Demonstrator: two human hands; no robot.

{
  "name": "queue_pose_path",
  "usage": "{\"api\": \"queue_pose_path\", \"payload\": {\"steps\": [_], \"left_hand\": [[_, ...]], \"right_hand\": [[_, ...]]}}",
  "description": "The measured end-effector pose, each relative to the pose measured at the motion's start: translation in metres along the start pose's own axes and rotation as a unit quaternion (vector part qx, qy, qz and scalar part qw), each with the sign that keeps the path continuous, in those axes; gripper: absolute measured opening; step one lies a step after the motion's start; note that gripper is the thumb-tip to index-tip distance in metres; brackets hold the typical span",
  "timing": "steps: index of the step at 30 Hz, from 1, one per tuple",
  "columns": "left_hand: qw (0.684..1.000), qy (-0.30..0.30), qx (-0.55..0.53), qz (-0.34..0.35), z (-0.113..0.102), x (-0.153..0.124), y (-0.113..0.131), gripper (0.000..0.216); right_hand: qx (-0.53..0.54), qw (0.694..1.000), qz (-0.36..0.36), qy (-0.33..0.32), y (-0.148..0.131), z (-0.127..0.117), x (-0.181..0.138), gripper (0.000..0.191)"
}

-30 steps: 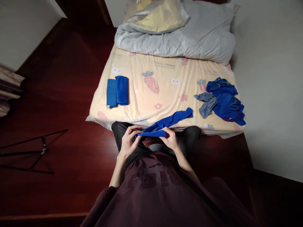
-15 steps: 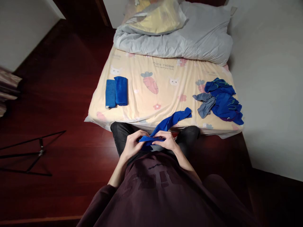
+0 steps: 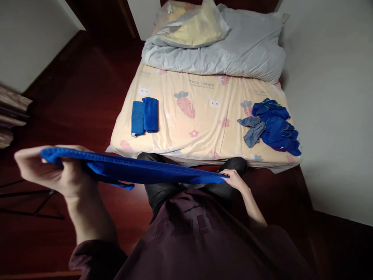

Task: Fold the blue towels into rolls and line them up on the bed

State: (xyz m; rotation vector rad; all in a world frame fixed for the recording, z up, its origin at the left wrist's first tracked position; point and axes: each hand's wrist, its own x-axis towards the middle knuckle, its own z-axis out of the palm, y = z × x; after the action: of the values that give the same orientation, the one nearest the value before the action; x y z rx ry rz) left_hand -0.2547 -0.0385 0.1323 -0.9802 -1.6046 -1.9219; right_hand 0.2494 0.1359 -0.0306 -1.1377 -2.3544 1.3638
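Note:
A blue towel [image 3: 151, 171] is stretched taut across my lap, its stitched edge facing up. My left hand [image 3: 62, 171], raised at the left, is closed on one end. Closed on the other end is my right hand [image 3: 233, 179], lower and near my right knee. A loose corner of the cloth hangs down beside the left hand. On the bed lie two folded towels side by side, a duller blue one [image 3: 137, 118] and a bright blue one [image 3: 150, 114]. A crumpled heap of blue cloths [image 3: 278, 128] lies at the bed's right, with a grey-blue cloth [image 3: 253, 130] against it.
The bed [image 3: 166, 144] has a yellow sheet printed with carrots. A grey quilt [image 3: 247, 50] and a yellow bundle in clear plastic [image 3: 201, 31] lie at its far end. Black tripod legs [image 3: 32, 212] stand on the floor at left. A white wall [image 3: 335, 116] rises at right.
My hands have moved far apart, the left one up and leftward, the right one rightward. The blue towel, bunched between them before with an end on the bed, is now pulled straight.

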Motion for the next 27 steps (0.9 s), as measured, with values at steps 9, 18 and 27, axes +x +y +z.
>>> {"api": "queue_pose_path", "payload": {"steps": [9,18,27], "left_hand": [[0.996,-0.070,0.024,-0.048,0.032,0.051,-0.099,0.045],[0.974,-0.214,-0.043,-0.058,0.104,0.088,-0.117,0.038],[0.925,-0.318,-0.021,-0.206,0.072,0.093,-0.117,0.043]], "right_hand": [[-0.100,0.981,0.044,0.159,0.001,-0.121,0.004,0.034],[-0.216,0.877,-0.090,0.419,-0.033,-0.229,0.048,0.027],[-0.155,0.883,0.006,0.443,-0.033,-0.273,0.021,0.045]]}}
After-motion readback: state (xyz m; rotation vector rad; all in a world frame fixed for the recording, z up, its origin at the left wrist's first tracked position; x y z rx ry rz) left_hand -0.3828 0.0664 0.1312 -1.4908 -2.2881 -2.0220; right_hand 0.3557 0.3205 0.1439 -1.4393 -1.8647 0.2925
